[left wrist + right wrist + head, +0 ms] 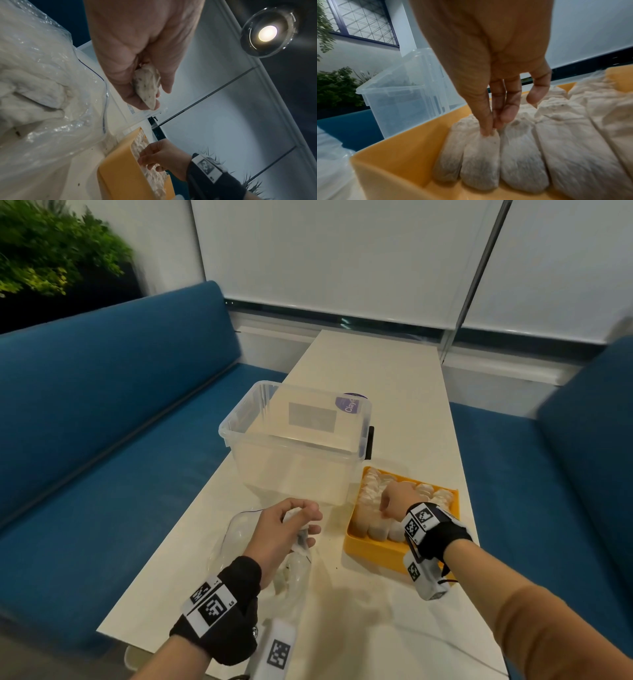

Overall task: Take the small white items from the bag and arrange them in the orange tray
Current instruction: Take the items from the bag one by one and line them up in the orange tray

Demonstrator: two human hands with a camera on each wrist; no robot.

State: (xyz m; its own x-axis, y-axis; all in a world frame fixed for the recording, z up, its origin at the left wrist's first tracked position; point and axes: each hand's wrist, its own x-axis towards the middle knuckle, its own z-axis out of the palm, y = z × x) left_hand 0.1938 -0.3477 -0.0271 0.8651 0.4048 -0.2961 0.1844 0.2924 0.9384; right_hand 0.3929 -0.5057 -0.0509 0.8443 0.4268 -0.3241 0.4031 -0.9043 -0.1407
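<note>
The orange tray sits at the table's right, packed with rows of small white sachets. My right hand reaches into the tray's left end; its thumb and fingertips pinch the top of one white sachet standing among the others. My left hand hovers over the clear plastic bag left of the tray and grips another speckled white sachet between thumb and fingers. More white sachets lie inside the bag.
A clear plastic tub stands just behind the bag and tray, close to both hands. The narrow cream table runs away from me between two blue benches. Small dark crumbs dot the tabletop.
</note>
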